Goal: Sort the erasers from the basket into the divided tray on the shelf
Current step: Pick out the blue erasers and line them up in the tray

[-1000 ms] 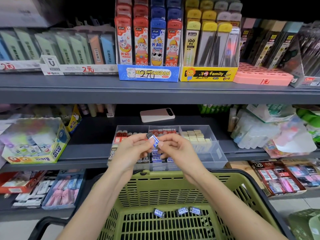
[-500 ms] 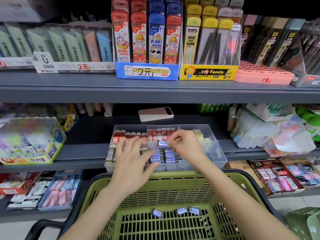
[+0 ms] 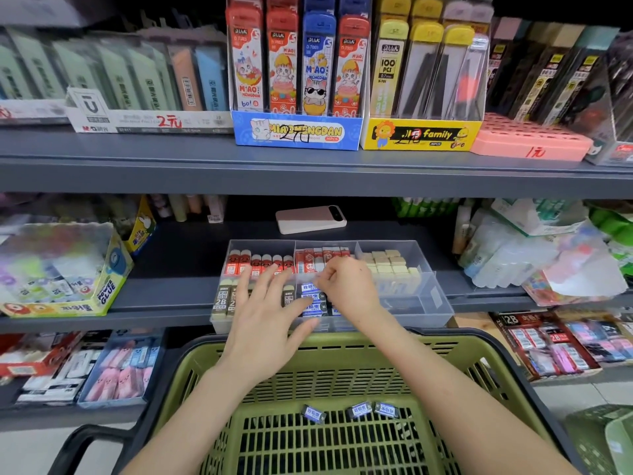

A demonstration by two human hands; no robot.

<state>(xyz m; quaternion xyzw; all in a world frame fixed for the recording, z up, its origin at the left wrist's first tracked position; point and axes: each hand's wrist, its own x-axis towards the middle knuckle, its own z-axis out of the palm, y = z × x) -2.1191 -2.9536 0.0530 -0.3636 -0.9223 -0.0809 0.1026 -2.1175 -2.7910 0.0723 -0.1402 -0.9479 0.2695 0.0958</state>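
Note:
A clear divided tray [image 3: 432, 305] stands on the middle shelf. It holds red erasers at the back left, 2B erasers at the front left, blue-labelled erasers [image 3: 312, 305] in the middle front and cream ones at the right. My left hand [image 3: 267, 317] hovers flat with fingers spread over the front left compartments. My right hand [image 3: 351, 286] has curled fingertips at the rearmost blue eraser [image 3: 307, 287] of the middle row; whether it still pinches it is unclear. Below, the green basket [image 3: 342, 366] holds three blue-labelled erasers [image 3: 313, 413].
A pink phone [image 3: 310, 219] lies behind the tray. A glue box [image 3: 68, 272] stands to the left and plastic-wrapped packs [image 3: 513, 258] to the right. The upper shelf edge [image 3: 308, 173] overhangs the tray. Eraser boxes fill the lower shelf on both sides of the basket.
Both hands held a blue eraser together above the tray a second ago. My right hand then carried it down into the middle row, and my left hand let go and spread flat.

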